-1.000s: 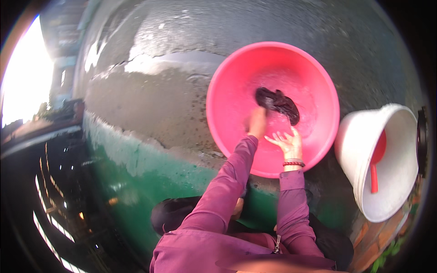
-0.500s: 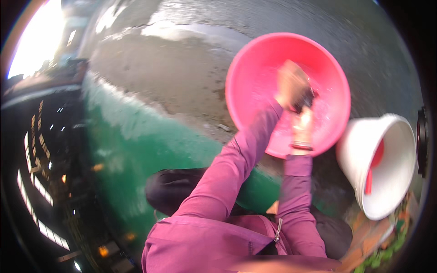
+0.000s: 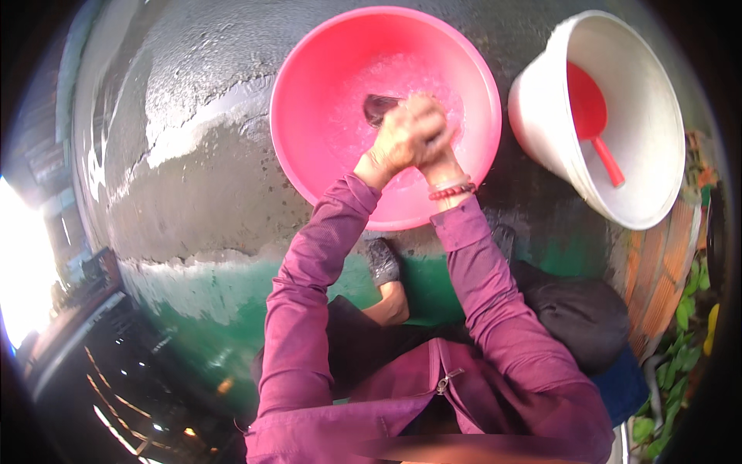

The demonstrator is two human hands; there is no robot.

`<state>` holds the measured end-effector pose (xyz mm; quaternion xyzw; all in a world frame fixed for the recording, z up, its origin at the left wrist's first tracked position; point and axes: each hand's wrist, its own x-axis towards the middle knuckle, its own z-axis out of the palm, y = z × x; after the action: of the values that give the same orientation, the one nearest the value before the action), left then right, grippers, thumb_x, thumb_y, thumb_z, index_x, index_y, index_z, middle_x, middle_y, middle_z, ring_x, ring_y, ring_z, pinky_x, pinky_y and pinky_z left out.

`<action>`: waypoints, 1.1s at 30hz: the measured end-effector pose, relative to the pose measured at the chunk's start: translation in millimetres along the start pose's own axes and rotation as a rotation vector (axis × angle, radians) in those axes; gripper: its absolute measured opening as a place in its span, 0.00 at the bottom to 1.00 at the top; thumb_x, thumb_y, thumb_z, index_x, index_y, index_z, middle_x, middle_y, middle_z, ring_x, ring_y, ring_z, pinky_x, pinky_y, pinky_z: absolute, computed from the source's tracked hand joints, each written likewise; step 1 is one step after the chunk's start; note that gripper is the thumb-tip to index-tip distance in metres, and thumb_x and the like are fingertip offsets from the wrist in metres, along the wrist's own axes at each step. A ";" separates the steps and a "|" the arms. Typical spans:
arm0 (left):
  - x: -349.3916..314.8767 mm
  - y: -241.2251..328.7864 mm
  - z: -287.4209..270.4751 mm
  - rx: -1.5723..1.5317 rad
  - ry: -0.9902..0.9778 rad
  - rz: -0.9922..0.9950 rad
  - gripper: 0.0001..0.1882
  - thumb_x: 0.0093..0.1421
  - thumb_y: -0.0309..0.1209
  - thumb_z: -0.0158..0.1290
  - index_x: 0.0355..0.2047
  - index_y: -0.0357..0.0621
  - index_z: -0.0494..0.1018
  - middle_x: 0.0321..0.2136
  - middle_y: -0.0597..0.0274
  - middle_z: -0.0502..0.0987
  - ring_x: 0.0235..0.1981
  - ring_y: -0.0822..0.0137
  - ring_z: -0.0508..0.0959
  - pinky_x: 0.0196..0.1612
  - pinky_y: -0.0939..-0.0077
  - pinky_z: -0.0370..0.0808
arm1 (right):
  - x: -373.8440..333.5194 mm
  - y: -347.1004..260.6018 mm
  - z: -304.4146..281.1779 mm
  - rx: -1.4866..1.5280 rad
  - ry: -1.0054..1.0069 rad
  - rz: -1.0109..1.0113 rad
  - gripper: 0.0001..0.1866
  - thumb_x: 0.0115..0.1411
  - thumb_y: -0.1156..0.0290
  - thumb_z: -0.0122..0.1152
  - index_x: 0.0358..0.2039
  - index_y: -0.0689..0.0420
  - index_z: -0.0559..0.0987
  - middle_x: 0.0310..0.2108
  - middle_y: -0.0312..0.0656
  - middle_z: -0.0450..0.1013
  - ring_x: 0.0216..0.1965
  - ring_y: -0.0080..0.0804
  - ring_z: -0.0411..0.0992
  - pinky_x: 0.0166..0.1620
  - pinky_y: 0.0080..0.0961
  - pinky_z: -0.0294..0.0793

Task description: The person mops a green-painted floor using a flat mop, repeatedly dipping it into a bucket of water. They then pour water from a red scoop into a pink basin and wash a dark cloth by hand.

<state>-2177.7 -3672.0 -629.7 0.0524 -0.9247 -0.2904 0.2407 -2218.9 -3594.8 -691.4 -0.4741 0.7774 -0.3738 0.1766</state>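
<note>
Both of my hands are together over the pink basin [image 3: 297, 147], closed and pressed against each other. A dark, wet piece of cloth [image 3: 378, 110] pokes out beyond my left hand [image 3: 396, 143]. Its exact kind cannot be made out. My right hand [image 3: 435, 133] is clasped against the left, its fingers smeared by motion, and grips the same bunched cloth, most of which is hidden. Splashing water covers the bottom of the basin around it. Beaded bracelets [image 3: 453, 189] circle my right wrist.
To the right of the basin leans a white bucket [image 3: 541, 116] with a red dipper [image 3: 589, 104] inside. Wet grey concrete [image 3: 201, 201] surrounds the basin, meeting a green floor [image 3: 209, 298] nearer me. Bricks [image 3: 657, 271] and green plants [image 3: 684, 356] edge the right side.
The view has turned, so basin and bucket sit farther left and higher. My hands remain in the basin; the cloth now shows at the left hand's far side.
</note>
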 end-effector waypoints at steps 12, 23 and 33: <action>-9.9 -35.7 5.7 -1.872 0.953 -1.206 0.24 0.61 0.38 0.42 0.09 0.56 0.49 0.07 0.72 0.52 0.08 0.74 0.52 0.16 0.77 0.58 | 24.2 28.4 16.5 0.447 0.378 -0.183 0.20 0.61 0.60 0.49 0.18 0.61 0.74 0.13 0.48 0.69 0.14 0.41 0.68 0.19 0.32 0.65; -105.3 -145.6 15.1 0.391 -0.415 -1.013 0.46 0.44 0.38 0.63 0.61 0.54 0.51 0.62 0.46 0.46 0.64 0.44 0.43 0.55 0.30 0.50 | 30.4 104.0 10.2 0.008 -0.391 0.528 0.25 0.53 0.62 0.57 0.47 0.67 0.71 0.39 0.58 0.73 0.43 0.50 0.72 0.47 0.36 0.70; -134.2 -139.3 113.9 0.281 -0.340 -0.725 0.34 0.58 0.41 0.45 0.62 0.41 0.48 0.62 0.50 0.50 0.66 0.56 0.43 0.61 0.44 0.44 | 7.4 138.3 69.8 -0.071 -0.367 0.312 0.30 0.49 0.78 0.45 0.56 0.61 0.63 0.61 0.50 0.53 0.63 0.48 0.49 0.62 0.34 0.52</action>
<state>-2119.9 -3697.0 -845.2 0.3579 -0.9035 -0.2320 -0.0425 -2262.3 -3592.7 -840.2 -0.4140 0.8088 -0.2219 0.3538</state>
